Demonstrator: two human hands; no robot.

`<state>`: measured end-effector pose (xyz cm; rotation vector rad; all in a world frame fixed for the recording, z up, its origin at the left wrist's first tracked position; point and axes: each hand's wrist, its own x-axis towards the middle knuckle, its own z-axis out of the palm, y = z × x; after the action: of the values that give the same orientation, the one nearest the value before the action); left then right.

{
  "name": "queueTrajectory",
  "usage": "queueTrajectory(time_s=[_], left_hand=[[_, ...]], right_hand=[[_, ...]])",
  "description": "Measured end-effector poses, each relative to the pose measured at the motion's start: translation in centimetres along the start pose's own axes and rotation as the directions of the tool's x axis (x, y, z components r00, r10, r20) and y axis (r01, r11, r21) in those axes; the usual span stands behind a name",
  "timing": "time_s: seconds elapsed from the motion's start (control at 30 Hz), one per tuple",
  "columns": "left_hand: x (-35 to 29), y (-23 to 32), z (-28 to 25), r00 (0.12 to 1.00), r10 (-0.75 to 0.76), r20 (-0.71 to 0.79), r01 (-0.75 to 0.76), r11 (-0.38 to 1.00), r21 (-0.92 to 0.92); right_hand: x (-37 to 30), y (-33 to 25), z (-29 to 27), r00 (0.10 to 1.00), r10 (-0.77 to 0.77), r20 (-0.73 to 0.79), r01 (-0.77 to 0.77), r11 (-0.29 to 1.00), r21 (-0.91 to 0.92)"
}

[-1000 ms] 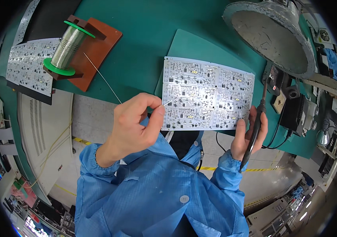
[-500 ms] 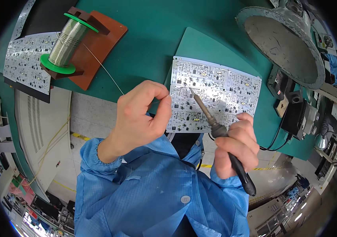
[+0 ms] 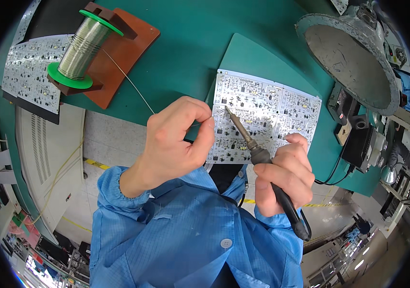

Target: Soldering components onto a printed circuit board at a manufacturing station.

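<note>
Between thumb and index finger, my left hand (image 3: 178, 137) pinches solder wire (image 3: 128, 79) that runs back to a spool (image 3: 86, 45) with green flanges. That hand is at the left edge of a white circuit board panel (image 3: 282, 122) covered with small parts. My right hand (image 3: 286, 177) is wrapped round the black handle of a soldering iron (image 3: 255, 144). The iron's tip is over the upper left part of the panel, a short way from my left fingertips. Whether the tip touches the board I cannot tell.
The spool's brown stand (image 3: 118, 62) is at the left on the green bench mat (image 3: 186, 43). Another board panel (image 3: 34, 72) lies beyond it at far left. A large grey fume hood (image 3: 354, 62) overhangs the right side, near a black soldering station (image 3: 358, 144) with a cable.
The iron's tip has moved slightly left across the panel, nearer my left fingertips. My left hand still pinches the wire. The whole view has shifted a little.
</note>
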<state>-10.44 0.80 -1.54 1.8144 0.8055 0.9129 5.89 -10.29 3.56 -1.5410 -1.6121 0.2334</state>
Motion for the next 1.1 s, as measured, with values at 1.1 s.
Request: queueTrajectory(time_s=[1.1], left_hand=[[1.1, -0.2, -0.1, 0.995, 0.065, -0.070, -0.061, 0.996, 0.067]], right_hand=[[-7.6, 10.0, -7.2, 0.717, 0.438, -0.542, -0.567, 0.819, -0.089]])
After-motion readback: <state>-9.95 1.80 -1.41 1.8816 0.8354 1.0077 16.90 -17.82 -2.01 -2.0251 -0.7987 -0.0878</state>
